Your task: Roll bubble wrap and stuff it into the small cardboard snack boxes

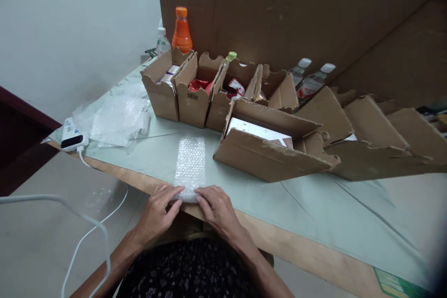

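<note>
A strip of bubble wrap [190, 163] lies flat on the table, running away from me. Its near end is bunched up at the table's front edge. My left hand [159, 209] and my right hand [215, 207] both rest on that near end, fingers curled and pressing down on it from either side. Whatever may lie under the bunched end is hidden by my fingers.
A row of open cardboard boxes [195, 88] with small packets stands behind, and a larger box [268, 149] to the right. An orange bottle [181, 30] is at the back. Loose bubble wrap [117, 118] and a white device [71, 135] with a cable lie left.
</note>
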### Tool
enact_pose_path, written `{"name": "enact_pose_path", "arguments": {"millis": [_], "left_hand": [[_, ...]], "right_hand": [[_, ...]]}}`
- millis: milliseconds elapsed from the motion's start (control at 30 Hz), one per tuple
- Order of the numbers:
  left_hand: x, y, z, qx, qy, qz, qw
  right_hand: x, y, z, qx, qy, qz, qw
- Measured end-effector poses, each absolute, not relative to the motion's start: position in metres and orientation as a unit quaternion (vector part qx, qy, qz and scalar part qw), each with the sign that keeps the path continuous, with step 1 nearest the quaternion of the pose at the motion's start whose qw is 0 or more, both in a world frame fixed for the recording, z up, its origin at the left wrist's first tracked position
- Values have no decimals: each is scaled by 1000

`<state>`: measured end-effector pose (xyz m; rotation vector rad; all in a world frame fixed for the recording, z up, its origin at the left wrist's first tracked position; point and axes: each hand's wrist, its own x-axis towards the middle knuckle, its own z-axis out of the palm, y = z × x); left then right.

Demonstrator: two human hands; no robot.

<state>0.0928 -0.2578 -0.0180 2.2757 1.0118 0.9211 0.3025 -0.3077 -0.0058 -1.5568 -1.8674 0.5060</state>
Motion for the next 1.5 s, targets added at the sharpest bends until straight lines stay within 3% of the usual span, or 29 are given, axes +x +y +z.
{"name": "enact_pose_path", "arguments": {"millis": [133,233,400,533,667,867,1000,1200,1300,1500], "left_hand": [[100,-250,-22,800,432,313,273],[104,-245,-24,800,450,307,253],[105,-250,-25,802,458,332,192],[96,-262,-18,833,398,349,161],[92,-266,-18,842,371,330,212],[105,-246,-28,814,430,310,236],[103,-241,-24,814,420,350,195],[93,-257,-14,827,378,338,242],[97,-253,-17,808,421,330,246],[105,-236,-22,760,495,348,236]], "right_hand": [[308,-315,-2,-603,-688,99,390],[310,-319,-1,-579,-727,50,367],[311,-304,-8,-530,-800,86,266],[313,-297,-3,-530,-786,136,288],[315,-310,10,-557,-753,202,287],[321,-321,-1,-579,-755,109,288],[320,-311,-9,-557,-783,111,254],[318,-309,1,-569,-741,184,306],[318,-314,2,-587,-731,144,315],[311,-295,-6,-547,-795,98,244]]}}
